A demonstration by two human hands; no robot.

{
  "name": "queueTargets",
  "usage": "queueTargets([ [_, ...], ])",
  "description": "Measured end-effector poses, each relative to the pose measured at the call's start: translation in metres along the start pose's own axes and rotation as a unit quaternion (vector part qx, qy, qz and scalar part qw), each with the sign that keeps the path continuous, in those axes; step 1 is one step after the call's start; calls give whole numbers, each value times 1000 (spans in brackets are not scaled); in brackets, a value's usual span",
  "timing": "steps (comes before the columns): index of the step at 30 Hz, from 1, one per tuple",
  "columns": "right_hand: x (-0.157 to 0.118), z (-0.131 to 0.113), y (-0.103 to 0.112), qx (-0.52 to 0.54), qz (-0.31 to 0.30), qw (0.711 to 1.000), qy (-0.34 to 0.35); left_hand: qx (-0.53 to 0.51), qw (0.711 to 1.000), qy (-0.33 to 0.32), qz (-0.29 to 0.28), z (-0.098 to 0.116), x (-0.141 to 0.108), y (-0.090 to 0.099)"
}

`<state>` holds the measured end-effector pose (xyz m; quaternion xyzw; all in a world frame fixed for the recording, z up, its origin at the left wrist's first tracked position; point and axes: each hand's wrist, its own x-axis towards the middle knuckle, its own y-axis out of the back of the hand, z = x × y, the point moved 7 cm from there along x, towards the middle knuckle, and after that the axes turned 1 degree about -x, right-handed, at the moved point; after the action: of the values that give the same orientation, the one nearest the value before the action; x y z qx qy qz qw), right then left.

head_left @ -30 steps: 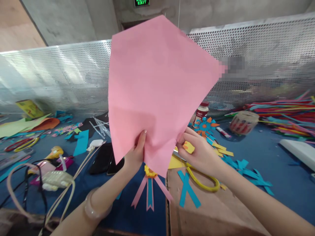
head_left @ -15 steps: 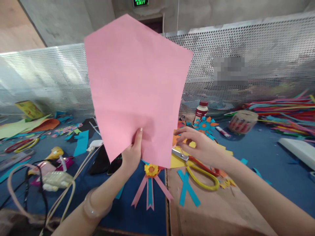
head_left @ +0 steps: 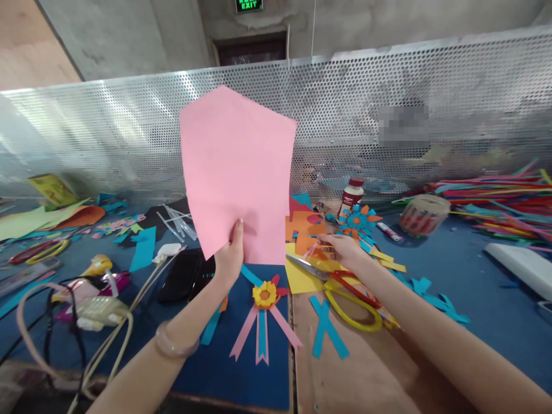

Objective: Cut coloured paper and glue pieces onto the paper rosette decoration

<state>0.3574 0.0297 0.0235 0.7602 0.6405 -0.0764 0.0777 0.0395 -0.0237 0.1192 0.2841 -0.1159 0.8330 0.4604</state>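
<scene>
Upright in front of me, a pink paper sheet [head_left: 239,172] with a pointed top edge is pinched near its lower edge by my left hand [head_left: 230,256], thumb on the near side. My right hand [head_left: 340,250] reaches over the orange paper [head_left: 304,227], its fingertips together at some thin pink strips; whether they grip these is too small to tell. Below that hand lie scissors [head_left: 353,307] with yellow and red handles, their blades over yellow paper [head_left: 299,282]. A yellow paper flower [head_left: 264,294] with pink and blue tails lies between my forearms.
Crossed blue strips [head_left: 325,328] lie near the front. A blue flower [head_left: 360,221], a bottle [head_left: 351,195] and a tape roll [head_left: 425,214] stand or lie farther right. Phones [head_left: 181,276] and cables [head_left: 125,322] are at left. A perforated metal panel [head_left: 345,103] runs behind.
The pink sheet and my left hand have moved away from me, so the sheet looks smaller and lower. My right hand has moved slightly forward, its fingers now down at the thin pink strips.
</scene>
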Motion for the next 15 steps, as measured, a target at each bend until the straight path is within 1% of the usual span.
queueTargets([
  [2, -3, -3, -3, 16, -5, 1000, -1, -2, 1000, -2, -7, -3, 1, -2],
  [4, -12, -15, -8, 36, -20, 999, 10, -3, 1000, -8, -5, -6, 2, -3],
  [5, -19, -23, -12, 47, -37, 998, 16, -6, 1000, -12, 0, -7, 3, -2],
  [7, -41, -38, -24, 63, -93, 994, 11, -13, 1000, -21, 13, -10, 7, 0],
  [9, -67, -46, -40, 60, -159, 985, -17, -19, 999, -25, 20, -13, 11, 1],
  [10, -80, -46, -50, 54, -197, 978, -38, -23, 999, -25, 21, -15, 13, 2],
  [12, -106, -37, -72, 27, -286, 953, -91, -30, 999, -22, 23, -21, 16, 1],
  [14, -120, -24, -85, -4, -325, 938, -119, -38, 999, -18, 25, -27, 18, 1],
  [15, -123, -18, -88, -20, -323, 938, -122, -42, 999, -17, 26, -30, 19, 0],
])
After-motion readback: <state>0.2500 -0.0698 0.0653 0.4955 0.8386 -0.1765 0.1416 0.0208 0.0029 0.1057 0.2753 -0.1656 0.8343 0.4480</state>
